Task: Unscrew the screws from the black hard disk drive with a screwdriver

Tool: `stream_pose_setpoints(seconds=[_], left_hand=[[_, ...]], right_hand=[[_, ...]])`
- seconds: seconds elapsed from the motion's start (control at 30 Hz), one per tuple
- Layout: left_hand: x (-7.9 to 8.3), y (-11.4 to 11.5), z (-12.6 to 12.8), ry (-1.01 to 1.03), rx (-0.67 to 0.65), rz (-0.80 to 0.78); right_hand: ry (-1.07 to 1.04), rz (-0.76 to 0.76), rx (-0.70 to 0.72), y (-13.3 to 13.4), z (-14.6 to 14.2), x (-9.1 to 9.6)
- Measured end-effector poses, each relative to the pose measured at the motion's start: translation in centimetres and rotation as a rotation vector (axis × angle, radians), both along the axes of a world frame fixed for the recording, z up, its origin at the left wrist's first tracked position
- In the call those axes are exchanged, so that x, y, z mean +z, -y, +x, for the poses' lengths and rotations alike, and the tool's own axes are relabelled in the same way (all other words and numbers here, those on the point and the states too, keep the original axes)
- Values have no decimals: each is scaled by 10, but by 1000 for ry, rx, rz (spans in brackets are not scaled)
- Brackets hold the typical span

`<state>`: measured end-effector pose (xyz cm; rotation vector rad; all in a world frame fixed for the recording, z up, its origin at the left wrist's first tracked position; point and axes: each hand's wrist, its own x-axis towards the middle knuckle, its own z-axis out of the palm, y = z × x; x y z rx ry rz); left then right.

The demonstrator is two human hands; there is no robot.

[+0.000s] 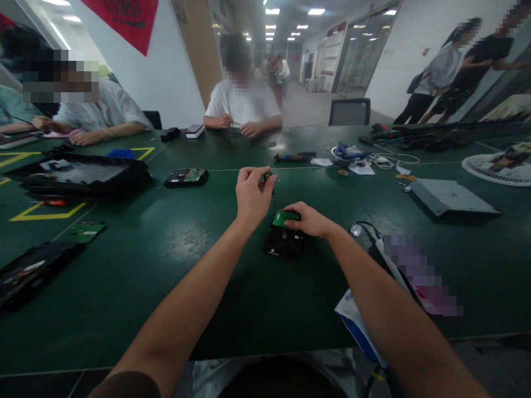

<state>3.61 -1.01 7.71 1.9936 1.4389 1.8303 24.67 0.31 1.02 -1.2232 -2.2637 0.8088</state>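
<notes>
In front of me on the green table lies a black hard drive (284, 243) with a green circuit board (282, 217) at its far end. My right hand (311, 219) grips the drive from the right side, its fingers over the board. Above and slightly left, my left hand (254, 193) pinches a small screwdriver (267, 177) with a dark handle marked in yellow. The thin shaft points down toward the board's far edge; whether the tip touches a screw I cannot tell.
Another opened drive (186, 177) lies ahead to the left, near a black tray (83, 176). At far left are a drive (35, 271) and a loose green board (88, 232). A grey metal box (454, 197) sits right; a person (243, 105) sits opposite.
</notes>
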Motion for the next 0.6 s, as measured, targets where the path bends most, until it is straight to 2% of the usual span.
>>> stream_pose_setpoints(seconds=[0.17, 0.43, 0.6], left_hand=[[1, 0, 0, -21, -5, -1], [-6, -4, 2, 72, -16, -54], [-3, -2, 0, -9, -53, -2]], right_hand=[[-2, -11, -7, 0, 0, 1], [8, 15, 23, 1, 0, 4], [13, 20, 21, 2, -1, 5]])
